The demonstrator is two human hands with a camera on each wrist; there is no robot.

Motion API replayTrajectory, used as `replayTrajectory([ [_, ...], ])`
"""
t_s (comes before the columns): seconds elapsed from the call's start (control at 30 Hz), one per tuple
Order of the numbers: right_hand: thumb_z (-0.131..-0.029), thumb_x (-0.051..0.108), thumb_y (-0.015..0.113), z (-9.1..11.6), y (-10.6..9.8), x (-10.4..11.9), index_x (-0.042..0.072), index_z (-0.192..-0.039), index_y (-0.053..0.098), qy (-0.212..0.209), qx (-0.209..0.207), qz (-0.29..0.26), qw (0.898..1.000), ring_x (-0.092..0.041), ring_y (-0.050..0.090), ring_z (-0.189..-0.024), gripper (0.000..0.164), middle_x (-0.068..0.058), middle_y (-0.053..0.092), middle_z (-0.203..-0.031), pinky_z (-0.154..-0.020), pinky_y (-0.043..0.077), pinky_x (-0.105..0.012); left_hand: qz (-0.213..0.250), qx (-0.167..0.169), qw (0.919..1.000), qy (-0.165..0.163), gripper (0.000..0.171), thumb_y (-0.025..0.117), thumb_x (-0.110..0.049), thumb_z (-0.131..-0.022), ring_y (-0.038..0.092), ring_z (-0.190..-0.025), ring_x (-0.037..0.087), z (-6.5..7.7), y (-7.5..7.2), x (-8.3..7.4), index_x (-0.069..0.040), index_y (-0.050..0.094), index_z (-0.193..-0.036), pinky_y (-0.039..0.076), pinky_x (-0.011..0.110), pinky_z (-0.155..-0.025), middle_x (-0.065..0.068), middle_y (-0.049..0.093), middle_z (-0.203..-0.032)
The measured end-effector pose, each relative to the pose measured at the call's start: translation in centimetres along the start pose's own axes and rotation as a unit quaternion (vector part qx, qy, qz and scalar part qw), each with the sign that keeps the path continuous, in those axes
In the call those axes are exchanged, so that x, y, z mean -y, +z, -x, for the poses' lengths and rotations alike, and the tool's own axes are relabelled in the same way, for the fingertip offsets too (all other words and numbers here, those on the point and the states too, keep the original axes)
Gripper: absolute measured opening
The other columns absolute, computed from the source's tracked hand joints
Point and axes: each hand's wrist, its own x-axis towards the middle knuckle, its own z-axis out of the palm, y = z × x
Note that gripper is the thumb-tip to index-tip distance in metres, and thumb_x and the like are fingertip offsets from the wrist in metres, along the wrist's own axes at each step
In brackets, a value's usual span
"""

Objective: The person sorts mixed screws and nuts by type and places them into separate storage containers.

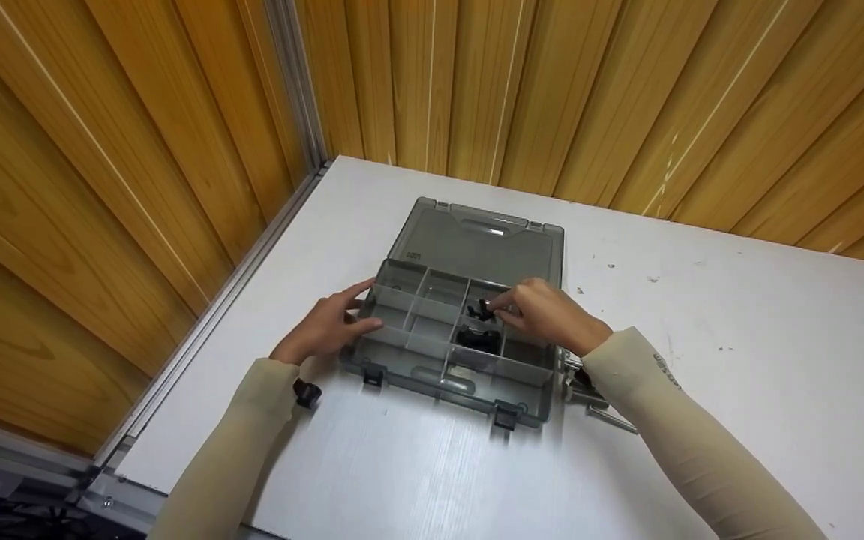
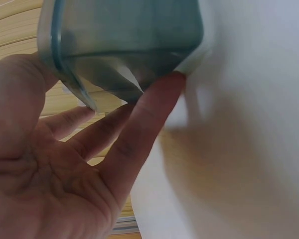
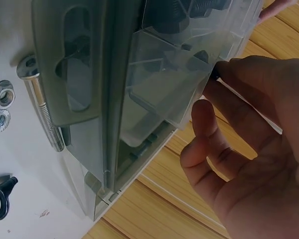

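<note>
An open grey see-through storage box (image 1: 409, 341) with divided compartments lies on the white table. My left hand (image 1: 327, 330) grips its left side, thumb over the rim; in the left wrist view the fingers (image 2: 144, 119) lie along the outer wall. My right hand (image 1: 544, 311) reaches into a compartment right of the middle. Its thumb and index finger pinch a small black part (image 3: 216, 74), mostly hidden by the fingertips. Small black pieces (image 1: 479, 311) lie at those fingertips. The compartment in front of them contains black bolts (image 3: 164, 15).
The box's lid (image 1: 477, 240) lies folded back behind it. To the box's right, partly under my right forearm, are metal bolts (image 1: 612, 418). The right wrist view shows a long bolt (image 3: 42, 107), metal nuts (image 3: 6, 97) and a black ring-ended part (image 3: 10, 186) on the table.
</note>
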Motion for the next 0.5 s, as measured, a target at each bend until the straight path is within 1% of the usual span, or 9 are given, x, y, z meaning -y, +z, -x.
replayTrajectory([
  [0.1,-0.094,0.0,0.064,-0.03,0.28,0.05,0.005,-0.113,0.08,0.008,0.01,-0.01,1.0,-0.002,0.031,-0.045,0.025,-0.005,0.073,-0.078,-0.045,0.031,-0.022,0.0,-0.001,1.0,0.001,0.078,0.072,-0.032,-0.099,0.057,-0.129,0.042,0.02,-0.01,-0.01,-0.017,0.031,-0.164,0.048,0.057,-0.102,0.024,0.046,-0.154],
  [0.17,-0.094,-0.001,0.063,-0.03,0.42,0.1,0.006,-0.114,0.08,0.013,0.019,-0.017,1.0,-0.002,0.028,-0.043,0.027,-0.003,0.066,-0.067,-0.043,0.028,-0.022,0.0,-0.001,1.0,-0.001,0.078,0.072,-0.032,-0.099,0.057,-0.129,0.042,0.05,-0.03,0.0,-0.017,0.03,-0.164,0.048,0.057,-0.103,0.024,0.045,-0.155],
  [0.3,-0.093,0.0,0.062,0.01,0.73,0.03,0.006,-0.113,0.08,0.002,0.024,-0.008,1.0,-0.001,0.029,-0.044,0.028,-0.003,0.067,-0.067,-0.043,0.028,-0.022,0.004,0.002,1.0,-0.006,0.079,0.072,-0.033,-0.099,0.057,-0.129,0.042,-0.01,-0.04,0.0,-0.017,0.03,-0.164,0.049,0.057,-0.102,0.024,0.044,-0.155],
  [0.5,-0.093,0.0,0.062,0.09,0.94,-0.05,0.005,-0.112,0.08,-0.006,0.025,-0.001,1.0,-0.002,0.03,-0.046,0.027,-0.005,0.072,-0.075,-0.045,0.03,-0.023,0.003,0.004,0.9999,-0.011,0.079,0.072,-0.032,-0.099,0.058,-0.128,0.042,-0.2,-0.01,0.01,-0.018,0.03,-0.164,0.049,0.057,-0.101,0.025,0.046,-0.153],
])
